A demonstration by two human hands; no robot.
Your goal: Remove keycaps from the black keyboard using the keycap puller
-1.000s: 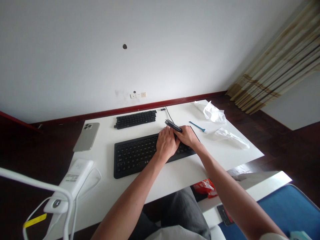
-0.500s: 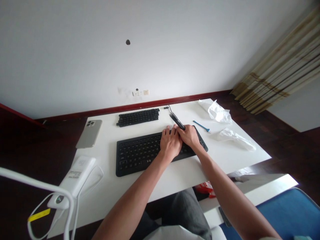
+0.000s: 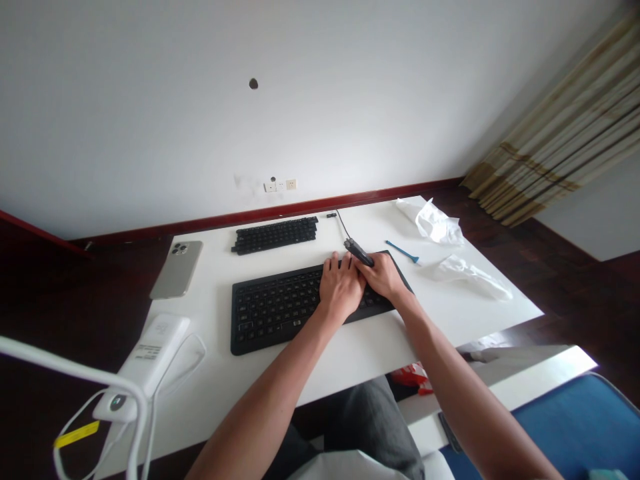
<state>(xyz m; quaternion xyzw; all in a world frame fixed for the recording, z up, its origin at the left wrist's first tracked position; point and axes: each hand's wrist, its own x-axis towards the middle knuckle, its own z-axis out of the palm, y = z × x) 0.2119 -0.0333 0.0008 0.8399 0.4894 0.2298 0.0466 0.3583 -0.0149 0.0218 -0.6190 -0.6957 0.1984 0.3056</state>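
A black keyboard (image 3: 280, 303) lies on the white table, its bare key positions showing lighter centres. My left hand (image 3: 340, 283) rests flat over its right half, fingers stretched toward the far edge. Beside it, touching, my right hand (image 3: 384, 275) is closed around a slim black bundle (image 3: 359, 252) that looks like folded cable. The bundle slants up past the keyboard's far edge, and a thin cord runs from it toward a small black plug (image 3: 331, 215). My right fingertips and whatever lies beneath both hands are hidden.
Black keycaps (image 3: 275, 235) lie in rows behind the keyboard. A phone (image 3: 177, 269) and a white power strip (image 3: 153, 360) with cables are on the left. To the right lie a thin blue tool (image 3: 401, 251) and crumpled white wrappings (image 3: 435, 223).
The far end of the black bundle has dropped closer to the keyboard, showing more of its cord. My right hand has shifted slightly; my left hand stays put.
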